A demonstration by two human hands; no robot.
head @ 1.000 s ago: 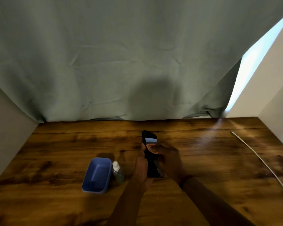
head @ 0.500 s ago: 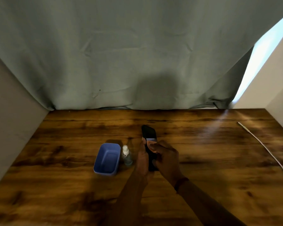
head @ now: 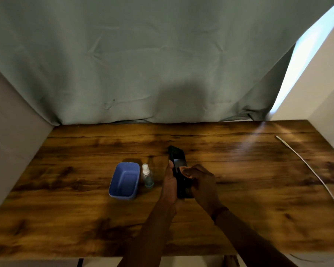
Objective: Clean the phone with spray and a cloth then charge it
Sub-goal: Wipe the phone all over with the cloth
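Note:
A black phone is held upright over the middle of the wooden table. My left hand grips its left edge. My right hand covers its lower half, the thumb resting on the screen; whether a cloth lies under the fingers I cannot tell. A small clear spray bottle with a white cap stands just left of my hands. A white charging cable runs along the table's right side, its plug end at the far right.
A blue plastic tub sits beside the bottle on its left. A grey-green curtain hangs behind the table. Walls close in on the left and right.
The view has tilted, so the table appears lower and its near edge shows. Both hands stay on the phone; the right thumb has slid slightly down the screen.

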